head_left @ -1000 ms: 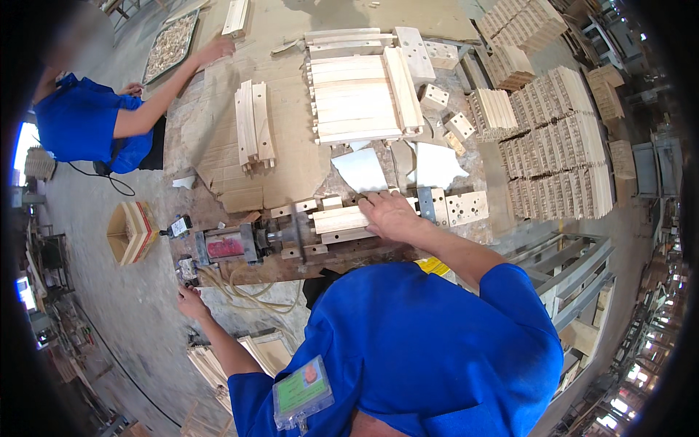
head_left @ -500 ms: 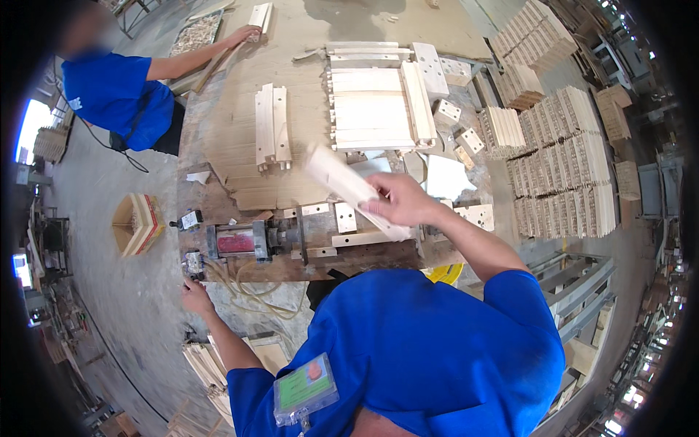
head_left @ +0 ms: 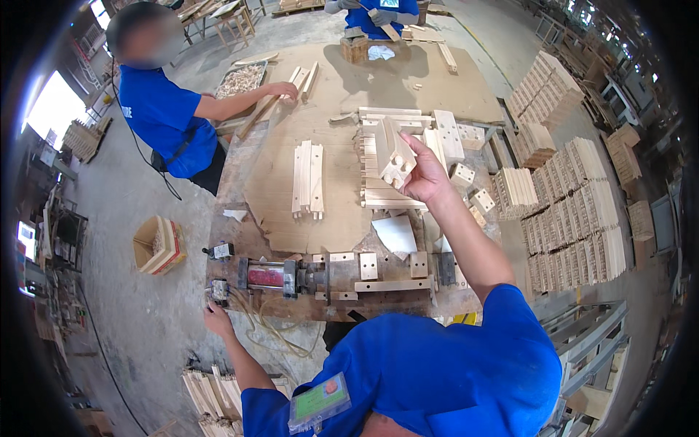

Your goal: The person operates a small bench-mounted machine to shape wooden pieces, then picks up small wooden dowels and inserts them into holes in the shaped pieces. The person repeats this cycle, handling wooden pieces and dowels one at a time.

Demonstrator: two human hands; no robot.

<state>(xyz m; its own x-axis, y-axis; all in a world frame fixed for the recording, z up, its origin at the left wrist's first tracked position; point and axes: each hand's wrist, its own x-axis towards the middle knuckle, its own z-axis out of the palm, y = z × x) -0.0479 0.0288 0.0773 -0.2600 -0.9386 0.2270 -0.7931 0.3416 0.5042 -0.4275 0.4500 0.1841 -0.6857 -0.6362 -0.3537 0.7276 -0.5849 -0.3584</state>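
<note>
My right hand (head_left: 426, 173) is closed round pale wooden slats (head_left: 394, 151), holding them tilted above the stacked slats on the table. Round pegs show at their near end. My left hand (head_left: 217, 320) is at the table's left edge, its fingers drawn together against a small metal valve (head_left: 218, 290); whatever they pinch is too small to make out. On the table between my hands lies a pneumatic cylinder (head_left: 266, 274) with a red body. Beside its rod are drilled wooden blocks (head_left: 369, 266) and a long wooden bar (head_left: 393, 286).
Pegged slats (head_left: 307, 178) lie on a cardboard sheet (head_left: 342, 218). A stack of slats (head_left: 393, 197) and drilled blocks (head_left: 461, 175) are further right. Tall wood stacks (head_left: 571, 218) stand beyond the table. A co-worker (head_left: 164, 120) reaches in at left; another (head_left: 382, 18) works at the far end.
My right hand has moved away from me and lifted the slats from over the front blocks to above the stack, turning their pegged end toward me. My left hand stays by the valve.
</note>
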